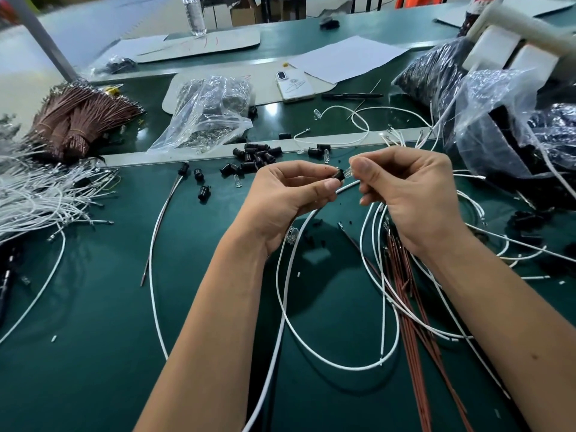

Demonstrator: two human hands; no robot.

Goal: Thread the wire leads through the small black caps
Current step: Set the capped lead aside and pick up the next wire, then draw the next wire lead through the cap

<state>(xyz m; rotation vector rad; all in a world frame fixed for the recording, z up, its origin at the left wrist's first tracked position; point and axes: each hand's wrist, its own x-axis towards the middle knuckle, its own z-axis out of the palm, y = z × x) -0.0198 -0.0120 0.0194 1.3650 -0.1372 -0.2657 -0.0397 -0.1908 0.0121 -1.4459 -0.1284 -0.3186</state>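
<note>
No readable brands or text anywhere tbh. The phone past the hands, face down, has some scribble-type design on the back but I can't make it out.

Left hand pinches a small black cap btw thumb and fingers. Right hand is right beside it, fingertips pinched on a tiny clear bulb sitting at the cap's mouth. A white wire drops from under the cap and loops over the green tabletop below the wrists.

Containers: clear zip bag beyond the left hand, stuffed w/ small clear/silvery parts, can't tell exactly what. Off to the right of the right hand, big plastic bags full of black pieces. Water bottle far back, label blurred.

Loose stuff: pile of black caps just beyond the hands, a few more scattered left of them. Brown wire bundle and a heap of white wires far left of the left hand. Red-brown wires lie under the right forearm. Black pen near the phone.
</note>
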